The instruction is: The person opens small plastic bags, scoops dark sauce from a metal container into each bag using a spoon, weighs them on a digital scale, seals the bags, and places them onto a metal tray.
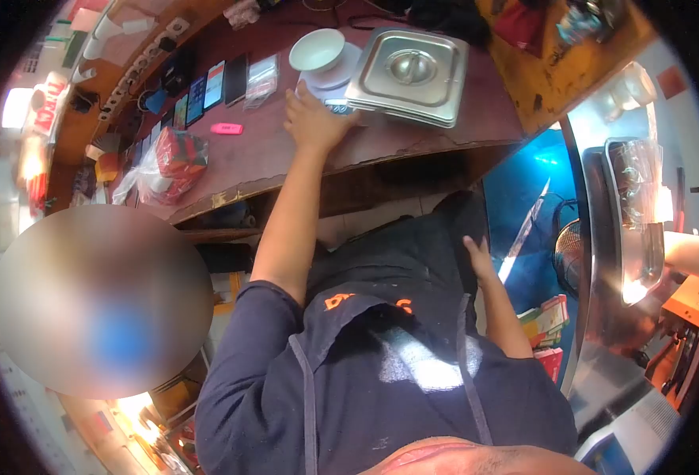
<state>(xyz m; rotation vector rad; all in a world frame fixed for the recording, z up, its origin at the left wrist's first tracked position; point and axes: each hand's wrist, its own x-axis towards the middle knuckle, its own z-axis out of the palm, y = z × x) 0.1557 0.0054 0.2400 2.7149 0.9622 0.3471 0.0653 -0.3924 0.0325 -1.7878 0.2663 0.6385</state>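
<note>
My left hand (315,120) rests at the front of a white scale (348,70), its fingers spread around the display and nothing held in them. On the scale sits a white bowl (318,51). Close on the right of the scale stands a steel container (371,93) with a lid (410,71) that has a raised handle. My right hand (478,258) is low beside my right thigh, below the table edge, with its visible fingers extended and nothing seen in them.
The dark red table (274,150) has a chipped front edge. On it lie a pink marker (227,128), a plastic bag with red contents (177,162), several phones and a clear packet (261,80). A blurred person (104,301) is at the left; a fan (568,249) stands at the right.
</note>
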